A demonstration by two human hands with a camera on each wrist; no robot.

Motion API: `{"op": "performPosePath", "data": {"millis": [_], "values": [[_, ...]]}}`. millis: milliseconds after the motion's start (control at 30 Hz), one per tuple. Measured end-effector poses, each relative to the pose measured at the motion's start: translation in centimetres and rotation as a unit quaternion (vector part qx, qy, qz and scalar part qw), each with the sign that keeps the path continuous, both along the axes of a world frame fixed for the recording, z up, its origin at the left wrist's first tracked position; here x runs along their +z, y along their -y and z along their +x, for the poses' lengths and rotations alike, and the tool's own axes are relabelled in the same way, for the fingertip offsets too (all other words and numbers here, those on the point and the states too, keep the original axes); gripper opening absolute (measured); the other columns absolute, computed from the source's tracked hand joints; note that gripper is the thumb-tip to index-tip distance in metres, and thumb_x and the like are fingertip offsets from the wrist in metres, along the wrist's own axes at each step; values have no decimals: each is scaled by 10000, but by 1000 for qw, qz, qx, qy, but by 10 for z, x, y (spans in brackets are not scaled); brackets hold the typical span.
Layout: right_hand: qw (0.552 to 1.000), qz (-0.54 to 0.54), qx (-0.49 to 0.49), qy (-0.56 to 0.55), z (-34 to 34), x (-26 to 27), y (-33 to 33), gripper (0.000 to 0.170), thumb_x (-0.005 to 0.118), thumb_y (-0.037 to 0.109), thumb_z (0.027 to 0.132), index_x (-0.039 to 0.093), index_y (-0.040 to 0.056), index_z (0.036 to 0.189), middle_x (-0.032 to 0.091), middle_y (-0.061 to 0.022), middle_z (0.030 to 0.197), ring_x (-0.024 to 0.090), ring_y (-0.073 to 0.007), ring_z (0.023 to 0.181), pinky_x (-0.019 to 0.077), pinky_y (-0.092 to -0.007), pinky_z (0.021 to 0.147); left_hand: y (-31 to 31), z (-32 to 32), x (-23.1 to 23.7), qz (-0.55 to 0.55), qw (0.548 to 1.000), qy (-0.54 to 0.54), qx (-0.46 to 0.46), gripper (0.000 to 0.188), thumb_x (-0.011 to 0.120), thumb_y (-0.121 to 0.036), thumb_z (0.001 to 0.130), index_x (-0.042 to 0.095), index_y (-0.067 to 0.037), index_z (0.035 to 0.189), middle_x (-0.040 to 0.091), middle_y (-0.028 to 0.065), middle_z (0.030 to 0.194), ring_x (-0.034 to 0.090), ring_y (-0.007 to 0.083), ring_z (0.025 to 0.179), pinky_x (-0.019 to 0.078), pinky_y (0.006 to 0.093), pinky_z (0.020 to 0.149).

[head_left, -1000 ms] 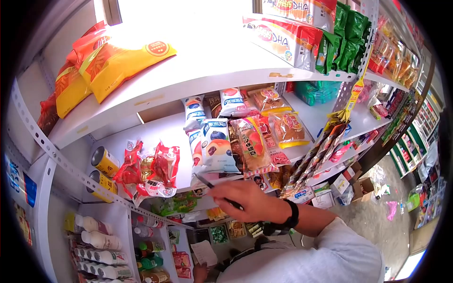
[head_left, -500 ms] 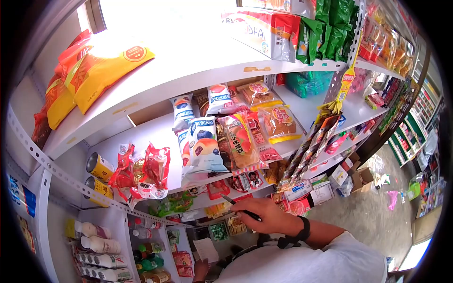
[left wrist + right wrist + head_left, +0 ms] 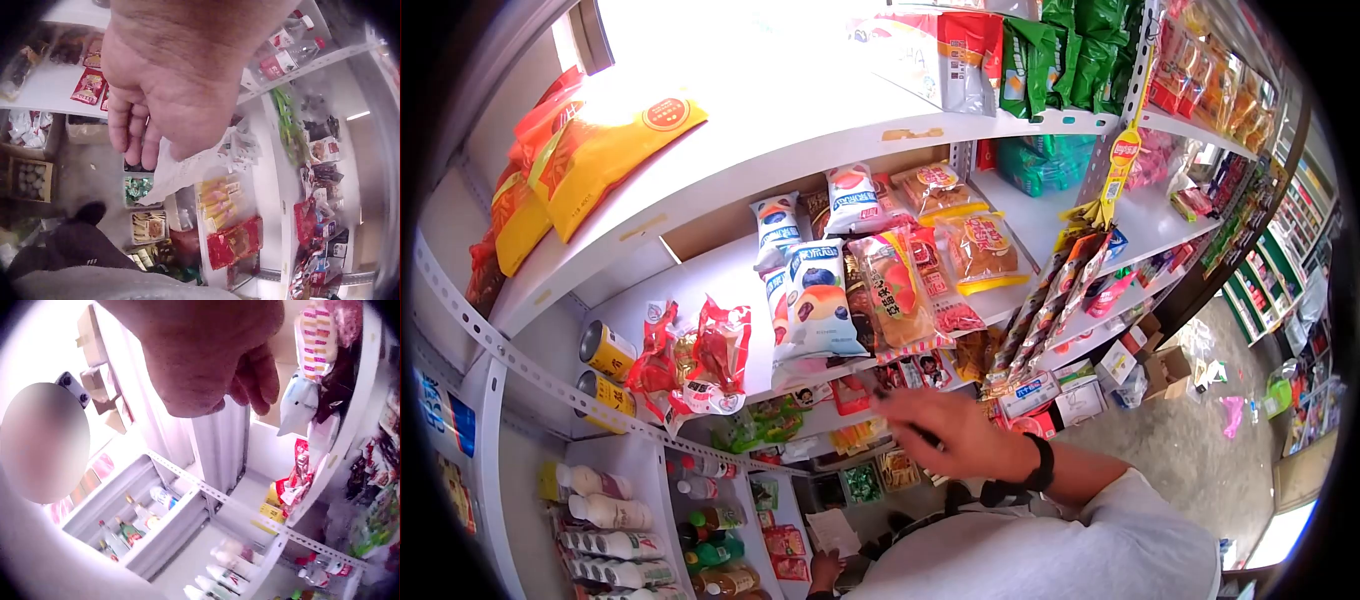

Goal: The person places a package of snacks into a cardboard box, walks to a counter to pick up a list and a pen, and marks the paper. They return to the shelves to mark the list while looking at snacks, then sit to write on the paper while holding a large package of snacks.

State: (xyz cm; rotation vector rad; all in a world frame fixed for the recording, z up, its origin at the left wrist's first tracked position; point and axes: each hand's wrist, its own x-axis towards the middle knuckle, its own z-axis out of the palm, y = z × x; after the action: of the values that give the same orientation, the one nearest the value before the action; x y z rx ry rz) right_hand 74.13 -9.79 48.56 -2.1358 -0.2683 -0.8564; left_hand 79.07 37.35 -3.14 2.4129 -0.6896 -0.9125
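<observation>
White sheet (image 3: 174, 175), one, left hand (image 3: 165, 94); pen (image 3: 924, 435), one, right hand (image 3: 955, 435).

We've got the right hand's grip (image 3: 200, 369) up top, fingers pointing down, left of the striped packet (image 3: 315, 344)! Lower down, we spot the red packet (image 3: 299, 472) right by the yellow cans (image 3: 270, 509), white bottles (image 3: 229, 578) filling one compartment, and glassy bottles (image 3: 130, 532) grouped in another, over to our left.
</observation>
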Motion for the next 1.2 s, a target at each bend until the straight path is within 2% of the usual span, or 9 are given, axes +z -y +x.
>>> {"op": "performPosePath", "data": {"millis": [67, 267, 367, 467, 567, 667, 767, 867, 1200], "values": [[995, -19, -60, 82, 7, 14, 13, 351, 647, -12, 876, 631, 10, 1226, 702, -177, 1095, 716, -324, 896, 580, -370, 761, -3, -4, 5, 87, 940, 281, -171, 207, 685, -223, 881, 683, -67, 1018, 665, 127, 804, 712, 265, 719, 574, 395, 588], [988, -45, -74, 130, -9, 39, 28, 307, 633, -44, 858, 649, 9, 1160, 710, -129, 957, 702, -276, 771, 557, -345, 680, 9, -7, 28, -1, 992, -88, 90, 262, 727, -296, 828, 675, -90, 982, 661, 163, 773, 687, 326, 750, 560, 469, 630], [995, -39, 64, 68, -19, 12, 11, 281, 670, 12, 846, 651, 21, 1126, 686, -109, 881, 675, -294, 710, 537, -363, 622, 11, -10, 42, 122, 943, 226, -210, 192, 619, -215, 929, 664, -38, 987, 689, 156, 822, 720, 253, 680, 581, 381, 565], [994, 3, 105, -37, -27, -24, 1, 216, 669, 76, 873, 637, 42, 1084, 675, -127, 856, 662, -336, 706, 529, -404, 610, 20, -22, 16, -61, 932, -214, 288, 199, 533, -160, 980, 655, -2, 978, 706, 135, 834, 728, 210, 644, 581, 324, 532], [976, -2, 116, -184, -34, -54, 3, 148, 631, 152, 913, 611, 60, 1026, 664, -163, 835, 658, -382, 726, 516, -469, 623, 14, -21, 11, 51, 996, -66, 37, 206, 531, -173, 984, 645, -1, 981, 701, 106, 793, 730, 203, 668, 578, 332, 534], [913, -103, 132, -371, -45, -69, 14, 140, 585, 189, 926, 589, 63, 986, 656, -196, 818, 656, -417, 752, 498, -528, 648, 22, -25, 7, -24, 950, -198, 242, 202, 522, -173, 986, 651, -18, 985, 696, 87, 767, 725, 200, 660, 574, 324, 526], [868, -151, 151, -449, -58, -84, 26, 151, 576, 152, 892, 577, 79, 1025, 646, -194, 796, 661, -410, 770, 494, -523, 659, 21, -14, 11, -11, 999, -48, 13, 200, 529, -166, 979, 657, -18, 1023, 688, 89, 761, 709, 204, 624, 555, 310, 504], [868, -131, 176, -445, -69, -108, 38, 169, 587, 150, 879, 574, 91, 1038, 648, -187, 790, 664, -407, 771, 492, -518, 659, 26, -5, -16, -9, 991, -88, 101, 188, 541, -182, 975, 628, -51, 1079, 674, 149, 808, 707, 242, 690, 533, 381, 502], [854, -178, 300, -386, -56, -133, 110, 208, 614, 270, 935, 629, 108, 1065, 681, -178, 856, 677, -397, 817, 532, -484, 713, 184, -140, 197, -354, 702, -122, 606, 325, 603, -236, 977, 643, 46, 1134, 713, 129, 987, 708, 199, 839, 577, 312, 678]]}}
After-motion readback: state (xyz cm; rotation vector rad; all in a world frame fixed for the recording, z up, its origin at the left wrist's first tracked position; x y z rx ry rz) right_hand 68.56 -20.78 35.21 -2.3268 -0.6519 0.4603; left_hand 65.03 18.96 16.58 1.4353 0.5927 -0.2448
